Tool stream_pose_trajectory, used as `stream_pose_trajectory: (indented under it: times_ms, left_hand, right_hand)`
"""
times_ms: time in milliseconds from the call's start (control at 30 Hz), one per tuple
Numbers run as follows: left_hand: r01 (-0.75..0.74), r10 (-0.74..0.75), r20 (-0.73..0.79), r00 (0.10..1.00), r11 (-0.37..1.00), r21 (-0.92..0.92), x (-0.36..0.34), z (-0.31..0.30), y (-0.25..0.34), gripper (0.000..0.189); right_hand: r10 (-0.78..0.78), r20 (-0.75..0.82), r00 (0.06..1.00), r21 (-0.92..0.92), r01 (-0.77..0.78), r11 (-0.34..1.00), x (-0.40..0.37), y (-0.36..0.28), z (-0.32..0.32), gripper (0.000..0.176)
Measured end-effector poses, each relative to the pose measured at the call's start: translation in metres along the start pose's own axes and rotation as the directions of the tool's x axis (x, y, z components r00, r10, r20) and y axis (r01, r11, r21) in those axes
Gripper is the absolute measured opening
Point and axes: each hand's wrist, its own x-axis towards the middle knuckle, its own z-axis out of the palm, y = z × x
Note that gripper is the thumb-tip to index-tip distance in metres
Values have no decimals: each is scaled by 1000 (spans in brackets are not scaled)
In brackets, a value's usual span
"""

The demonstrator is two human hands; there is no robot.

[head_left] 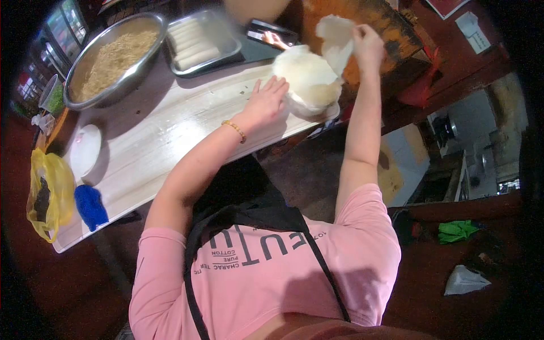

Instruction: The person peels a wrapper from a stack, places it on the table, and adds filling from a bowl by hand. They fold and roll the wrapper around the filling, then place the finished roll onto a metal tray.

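Observation:
A stack of thin, pale, round spring roll wrappers (306, 71) lies at the right end of the pale board. My right hand (369, 48) is raised beyond the stack, its fingers pinching the edge of a single wrapper (338, 41) that hangs down towards the pile. My left hand (267, 103) rests at the stack's near left side, fingers spread, the tips touching or very close to its edge; it holds nothing. Left of the stack, a metal tray (207, 67) holds several white rolls (194, 42) laid side by side.
A large metal bowl (73, 102) of shredded brownish filling (122, 59) stands at the back left. A phone (272, 34) sits behind the stack. Along the board's left end are a white dish (86, 150), a blue cloth (90, 207) and a yellow plastic bag (54, 195).

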Motion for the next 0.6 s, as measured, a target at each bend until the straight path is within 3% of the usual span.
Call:
stream_pose_trajectory:
  times_ms: [100, 167, 233, 267, 400, 533, 567, 600]
  left_hand:
    - [17, -16, 19, 1000, 1000, -26, 1, -2, -1, 57]
    - [17, -16, 16, 1000, 997, -77, 0, -3, -2, 56]
    - [15, -17, -13, 1000, 993, -117, 1, -1, -4, 54]
    - [16, -22, -42, 999, 987, -157, 1, 1, -6, 52]
    - [45, -37, 58, 998, 988, -149, 3, -9, -5, 52]
    - [-10, -23, -172, 985, 982, -188, 10, -20, -3, 63]
    - [-30, -26, -267, 963, 978, -205, 13, -30, -1, 67]
    - [-29, -28, -268, 963, 979, -204, 18, -39, -2, 67]
  right_hand:
    - [-19, -121, 992, -19, 17, 1000, 26, -2, -9, 27]
    - [-20, -112, 994, -35, 17, 999, 45, 5, -5, 28]
    - [-213, -133, 968, -50, 208, 977, 49, -7, -13, 29]
    - [-220, -213, 952, 68, 238, 969, 45, -20, -18, 18]
    - [-191, -317, 929, 71, 224, 972, 43, -56, -39, 14]
    - [-354, -227, 907, 156, 392, 906, 63, -49, -33, 15]
    - [-422, -159, 893, 218, 449, 867, 63, -51, -32, 17]
    - [-492, -96, 866, 281, 497, 821, 62, -55, -31, 18]
